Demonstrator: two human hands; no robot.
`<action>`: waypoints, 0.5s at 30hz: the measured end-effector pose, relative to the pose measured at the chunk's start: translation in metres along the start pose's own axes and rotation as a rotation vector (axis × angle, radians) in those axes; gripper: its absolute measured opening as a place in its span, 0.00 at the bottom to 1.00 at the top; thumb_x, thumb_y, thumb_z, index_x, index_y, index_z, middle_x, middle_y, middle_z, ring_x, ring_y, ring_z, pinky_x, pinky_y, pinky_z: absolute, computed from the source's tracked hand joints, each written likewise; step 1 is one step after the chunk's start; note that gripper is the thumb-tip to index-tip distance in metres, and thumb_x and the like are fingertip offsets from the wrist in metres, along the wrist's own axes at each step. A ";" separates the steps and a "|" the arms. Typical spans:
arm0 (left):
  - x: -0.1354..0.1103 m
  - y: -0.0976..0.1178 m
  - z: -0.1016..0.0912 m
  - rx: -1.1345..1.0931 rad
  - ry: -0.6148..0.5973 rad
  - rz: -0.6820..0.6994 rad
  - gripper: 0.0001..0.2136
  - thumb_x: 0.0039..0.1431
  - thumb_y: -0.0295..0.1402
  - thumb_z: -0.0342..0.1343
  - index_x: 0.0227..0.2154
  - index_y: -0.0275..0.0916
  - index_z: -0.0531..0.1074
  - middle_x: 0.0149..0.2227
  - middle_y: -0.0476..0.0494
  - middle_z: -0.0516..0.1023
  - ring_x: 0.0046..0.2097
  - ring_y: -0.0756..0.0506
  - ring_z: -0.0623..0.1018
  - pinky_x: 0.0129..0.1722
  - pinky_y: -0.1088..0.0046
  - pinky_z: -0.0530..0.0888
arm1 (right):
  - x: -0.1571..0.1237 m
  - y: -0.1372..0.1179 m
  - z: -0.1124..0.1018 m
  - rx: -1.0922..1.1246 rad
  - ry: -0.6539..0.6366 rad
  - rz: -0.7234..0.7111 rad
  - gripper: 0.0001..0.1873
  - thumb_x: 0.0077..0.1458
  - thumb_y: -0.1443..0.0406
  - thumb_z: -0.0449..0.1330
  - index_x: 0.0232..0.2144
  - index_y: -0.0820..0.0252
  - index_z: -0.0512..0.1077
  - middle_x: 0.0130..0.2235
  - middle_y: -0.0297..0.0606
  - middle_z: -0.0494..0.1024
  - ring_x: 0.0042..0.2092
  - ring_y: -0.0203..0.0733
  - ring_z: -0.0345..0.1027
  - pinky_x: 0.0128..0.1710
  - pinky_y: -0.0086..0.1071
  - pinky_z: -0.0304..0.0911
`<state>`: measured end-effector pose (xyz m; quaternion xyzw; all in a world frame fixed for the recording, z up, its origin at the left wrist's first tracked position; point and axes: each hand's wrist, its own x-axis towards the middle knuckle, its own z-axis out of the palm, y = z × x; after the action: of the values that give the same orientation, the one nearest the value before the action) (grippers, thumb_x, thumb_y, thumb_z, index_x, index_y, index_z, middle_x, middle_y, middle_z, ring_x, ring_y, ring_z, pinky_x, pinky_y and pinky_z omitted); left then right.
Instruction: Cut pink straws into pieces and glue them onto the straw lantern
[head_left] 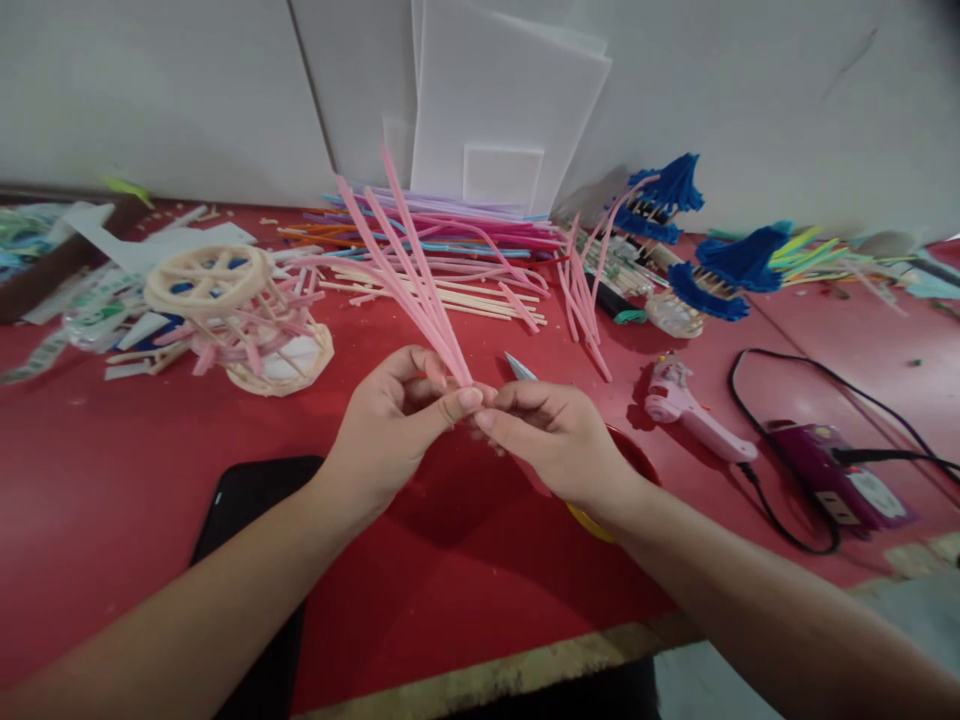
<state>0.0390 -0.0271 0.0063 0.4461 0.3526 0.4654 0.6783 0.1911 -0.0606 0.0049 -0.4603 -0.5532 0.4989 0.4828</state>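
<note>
My left hand [397,420] is closed on the lower ends of several thin pink straws [409,265], which fan up and away from the pinch. My right hand [551,440] meets it at the same spot, fingers pinched together on the straw ends. A pointed grey blade tip [519,367] shows just above my right hand; whether the hand holds it I cannot tell. Both hands hover over the red table [112,450].
A straw-and-stick wheel model [240,315] stands at left. Loose coloured straws and sticks [450,250] lie behind. A pink glue gun [690,410], black cable and purple power strip [840,480] sit right. Blue-fringed pieces [720,265] lie back right. A black phone [247,510] lies under my left forearm. White sheets [502,110] lean on the wall.
</note>
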 end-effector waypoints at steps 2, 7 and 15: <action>-0.003 0.000 0.001 0.089 0.033 0.051 0.13 0.47 0.29 0.68 0.22 0.40 0.66 0.27 0.51 0.81 0.33 0.49 0.81 0.34 0.77 0.76 | -0.002 0.002 0.002 -0.084 0.067 -0.045 0.08 0.52 0.65 0.60 0.22 0.59 0.71 0.22 0.30 0.73 0.28 0.34 0.70 0.27 0.26 0.65; -0.008 0.001 0.005 0.278 0.049 0.152 0.04 0.50 0.29 0.66 0.28 0.40 0.76 0.34 0.46 0.84 0.39 0.46 0.82 0.41 0.74 0.77 | -0.005 0.004 0.005 -0.448 0.209 -0.272 0.07 0.50 0.69 0.59 0.22 0.58 0.69 0.24 0.32 0.73 0.27 0.34 0.67 0.28 0.28 0.64; -0.009 0.000 0.005 0.192 0.031 0.106 0.05 0.51 0.28 0.65 0.32 0.41 0.79 0.37 0.47 0.84 0.40 0.48 0.82 0.42 0.77 0.77 | -0.004 0.003 0.001 -0.682 0.203 -0.503 0.08 0.55 0.70 0.58 0.25 0.59 0.69 0.25 0.34 0.75 0.28 0.35 0.69 0.31 0.29 0.66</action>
<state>0.0405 -0.0367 0.0087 0.5197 0.3819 0.4715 0.6015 0.1907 -0.0644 0.0013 -0.4910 -0.7311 0.1069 0.4615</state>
